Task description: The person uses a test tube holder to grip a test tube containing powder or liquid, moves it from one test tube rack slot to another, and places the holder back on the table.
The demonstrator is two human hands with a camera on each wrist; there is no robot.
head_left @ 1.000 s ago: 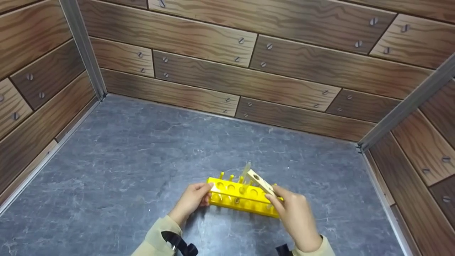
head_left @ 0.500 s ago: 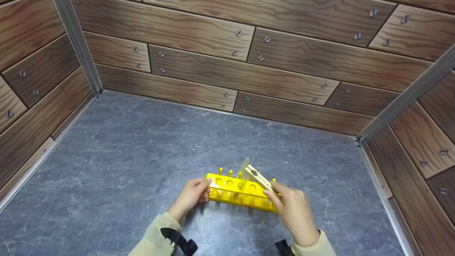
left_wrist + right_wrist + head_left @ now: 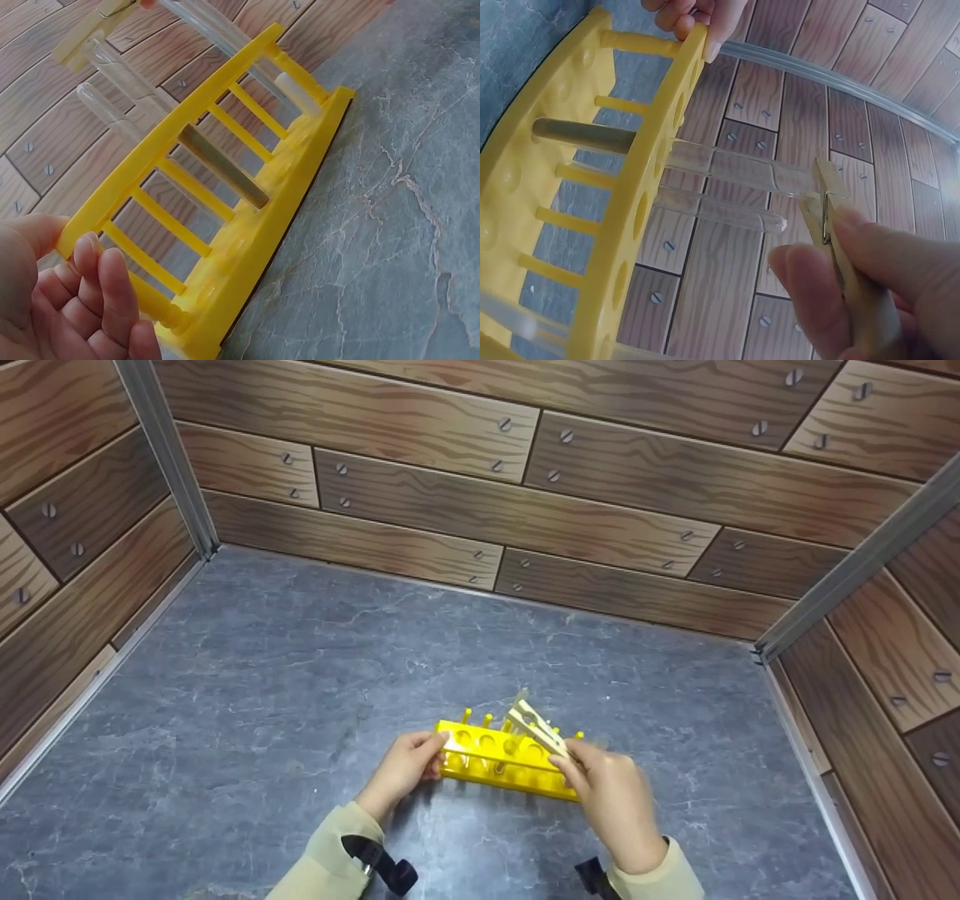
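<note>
A yellow test tube rack (image 3: pixel 480 746) stands on the grey surface. My left hand (image 3: pixel 405 769) grips its left end, thumb on the top bar. In my right hand (image 3: pixel 619 802) is a wooden test tube clamp (image 3: pixel 538 727), pinched between thumb and fingers, its jaws spread. The clamp's tips are at the mouth of a glass test tube (image 3: pixel 742 169) standing in a middle hole. Brownish contents (image 3: pixel 225 166) fill that tube's lower part. Whether the jaws touch the glass, I cannot tell.
A second glass tube (image 3: pixel 720 210) is upside down behind the rack's top bar. Another tube with whitish contents (image 3: pixel 296 94) stands towards the rack's right end. Wood-patterned walls (image 3: pixel 420 472) close off the back and sides.
The clamp's jaws have spread apart at the tube's mouth; they were together earlier. The tube stays in its hole, and the left hand keeps its grip on the rack.
</note>
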